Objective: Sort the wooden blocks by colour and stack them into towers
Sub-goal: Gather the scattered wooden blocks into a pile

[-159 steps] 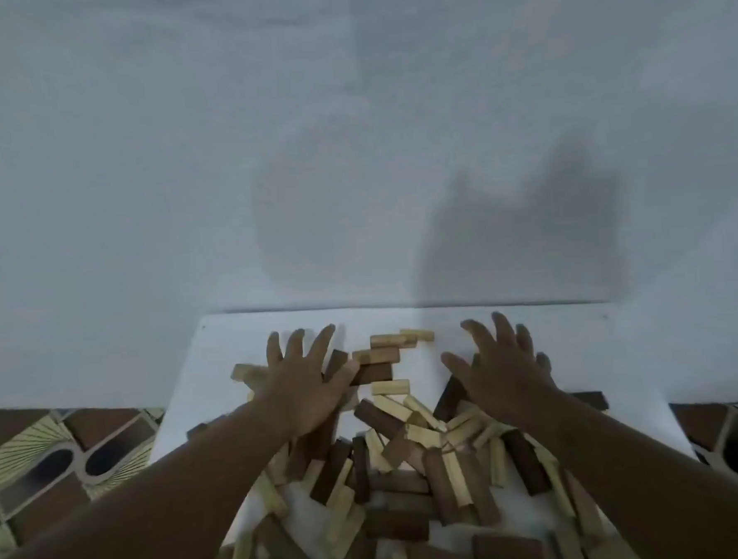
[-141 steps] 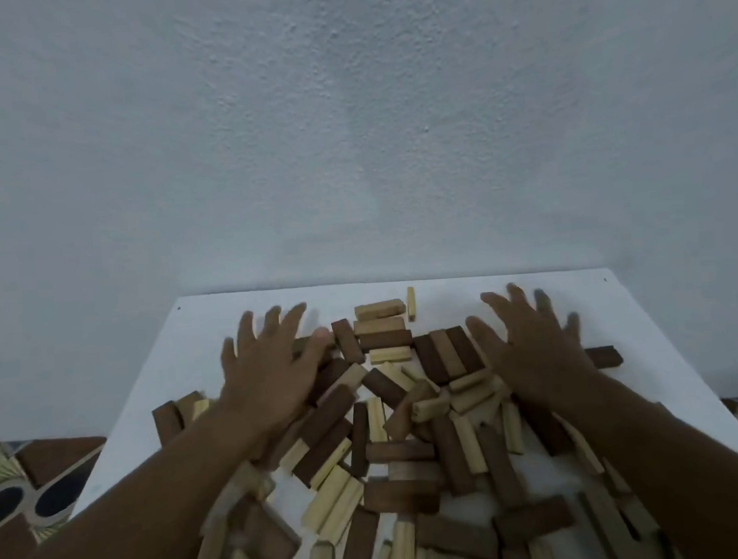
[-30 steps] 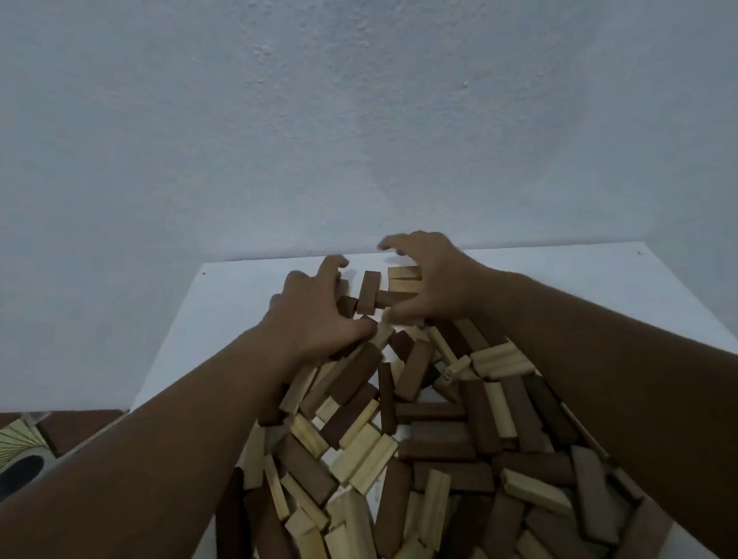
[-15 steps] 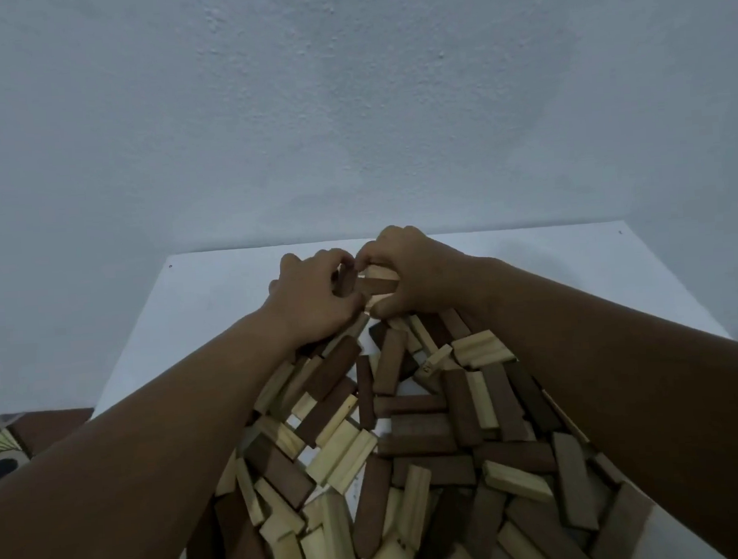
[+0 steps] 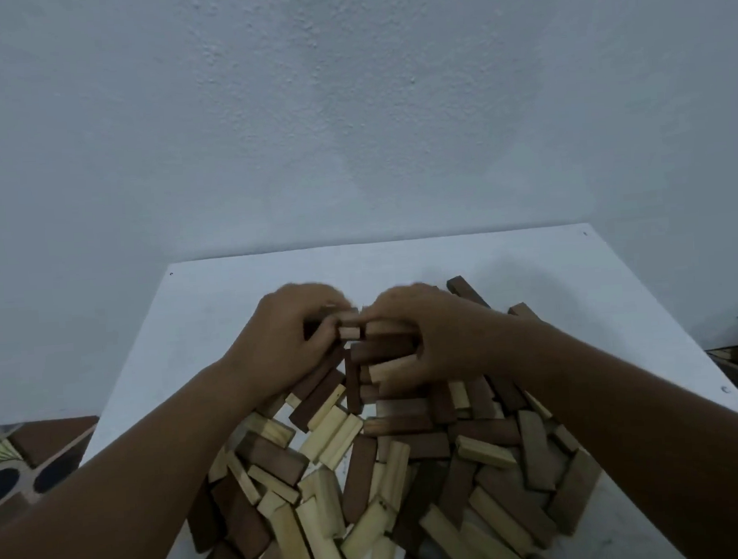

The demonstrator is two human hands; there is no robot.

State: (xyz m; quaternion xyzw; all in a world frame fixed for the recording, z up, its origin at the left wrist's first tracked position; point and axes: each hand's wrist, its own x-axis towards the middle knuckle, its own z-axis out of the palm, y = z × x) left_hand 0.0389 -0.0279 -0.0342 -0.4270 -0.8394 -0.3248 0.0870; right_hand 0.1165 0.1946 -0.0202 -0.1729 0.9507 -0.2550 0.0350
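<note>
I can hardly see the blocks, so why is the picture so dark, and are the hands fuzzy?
Head view: the light is dim and greyish, so the dark wooden blocks nearly blend together; the left hand and right hand look a little smeared at the knuckles; soft shadows fall on the white table; the wide lens bends the table's edges.

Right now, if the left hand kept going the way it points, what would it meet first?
The left hand points toward the right hand, with a small light block between them. It would likely meet that block first, though depth is unclear.
</note>
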